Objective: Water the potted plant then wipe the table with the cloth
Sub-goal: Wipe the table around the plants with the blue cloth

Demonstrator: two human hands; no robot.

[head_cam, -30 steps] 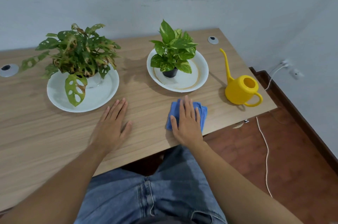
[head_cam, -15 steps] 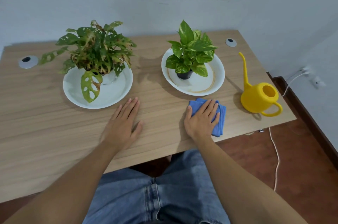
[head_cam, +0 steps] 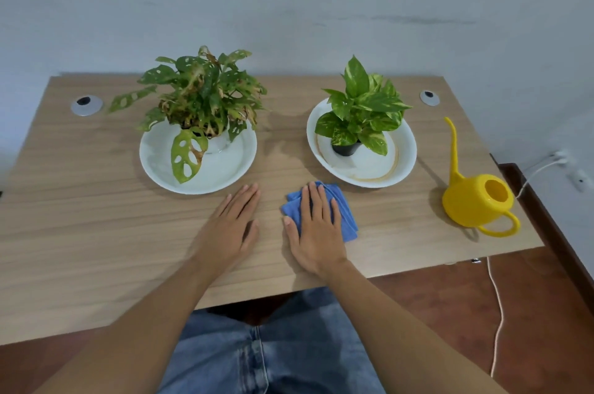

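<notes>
A folded blue cloth [head_cam: 345,216] lies on the wooden table [head_cam: 96,233] near its front edge, in front of the right plate. My right hand [head_cam: 316,229] presses flat on the cloth with fingers stretched out. My left hand [head_cam: 229,229] rests flat on the bare wood just to the left, holding nothing. A small green-and-yellow potted plant [head_cam: 361,110] in a black pot stands on a white plate [head_cam: 403,162]. A yellow watering can [head_cam: 475,197] with a long thin spout stands upright at the table's right end.
A larger holey-leaved plant [head_cam: 205,97] sits on a second white plate [head_cam: 225,171] at the left. Two round cable grommets [head_cam: 86,104] mark the back corners. A white cable [head_cam: 496,313] hangs past the right edge over the brown floor. The wall is close behind.
My right hand has slid the cloth leftwards along the table, from near the watering can towards my left hand. The left hand stays flat. My head turned left.
</notes>
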